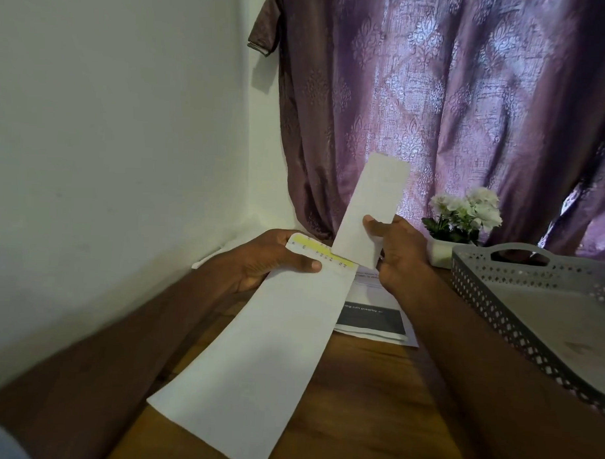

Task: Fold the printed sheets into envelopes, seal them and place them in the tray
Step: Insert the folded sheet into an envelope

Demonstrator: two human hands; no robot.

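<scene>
1. The left hand [276, 259] holds a long white envelope [256, 348] near its open end, thumb on top and fingers underneath; this grip is pinching the paper just beside the yellow adhesive strip [322, 254].
2. The envelope slopes from that hand down toward the person, its far end hanging free above the wooden desk [374, 403].
3. The right hand [396, 249] pinches a folded sheet [370, 211] between thumb and fingers, lower edge at the envelope mouth, the rest standing up tilted.
4. More printed sheets [373, 317] lie flat on the desk under the hands.
5. The grey perforated tray [490, 304] sits to the right, well apart from the envelope, with a small pot of white flowers [466, 214] behind it.
6. Judgement: both papers look light and limp, so they will probably sag and buckle if held at one corner only. The sheet is best gripped low, near its leading edge, so that it enters stiffly; the envelope is best held beside the mouth, clear of the strip, which may be sticky.
</scene>
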